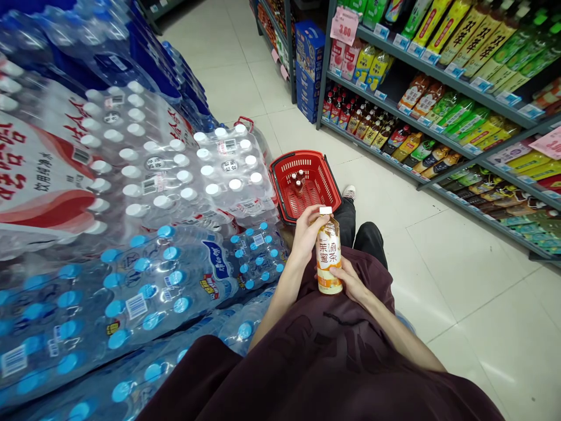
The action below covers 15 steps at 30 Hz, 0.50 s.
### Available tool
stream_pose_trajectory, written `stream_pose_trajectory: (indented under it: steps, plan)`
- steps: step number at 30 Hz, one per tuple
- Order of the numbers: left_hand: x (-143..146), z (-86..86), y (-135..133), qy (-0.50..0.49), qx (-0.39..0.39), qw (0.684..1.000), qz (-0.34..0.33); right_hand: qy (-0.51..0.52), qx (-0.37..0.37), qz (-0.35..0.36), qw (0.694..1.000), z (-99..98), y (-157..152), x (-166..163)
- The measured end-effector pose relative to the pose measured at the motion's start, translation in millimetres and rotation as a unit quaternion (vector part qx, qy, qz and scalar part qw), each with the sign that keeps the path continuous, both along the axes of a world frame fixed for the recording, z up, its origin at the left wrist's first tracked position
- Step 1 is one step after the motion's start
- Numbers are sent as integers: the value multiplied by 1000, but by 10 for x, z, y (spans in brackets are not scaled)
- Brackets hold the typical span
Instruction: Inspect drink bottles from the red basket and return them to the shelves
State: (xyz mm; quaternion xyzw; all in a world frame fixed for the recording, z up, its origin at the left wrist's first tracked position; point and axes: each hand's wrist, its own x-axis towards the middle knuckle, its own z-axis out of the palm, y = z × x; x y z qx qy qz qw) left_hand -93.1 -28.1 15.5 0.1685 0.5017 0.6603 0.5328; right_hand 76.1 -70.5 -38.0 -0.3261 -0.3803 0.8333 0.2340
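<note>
A tea bottle [329, 257] with a white cap and an orange-and-white label stands upright before my body, its label facing me. My left hand [308, 229] is closed round its neck and upper side, the fingers close to the cap. Lower down, my right hand [349, 279] grips the bottle near its base, thumb on the label. Just beyond the bottle a red shopping basket [322, 156] sits on the floor, with a few small dark bottles [298, 182] inside it.
Shrink-wrapped water packs with white caps [151, 169] and blue caps [144, 275] are stacked along my left. Drink shelves [394, 55] with price tags line the right. Blue cartons [309, 70] stand at the shelf's end. Tiled floor [421, 257] runs between.
</note>
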Motion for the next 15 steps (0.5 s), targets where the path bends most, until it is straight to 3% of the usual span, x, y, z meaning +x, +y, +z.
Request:
stream_pose_trajectory:
  steps: [5,15]
  plan:
    - [-5,-6,7,18,-6,1000,-9,-8,-28,-1,1000,91,5,-15]
    - [4,-12,11,15,-3,1000,-9,-14,-14,-7,1000,128,21,-26]
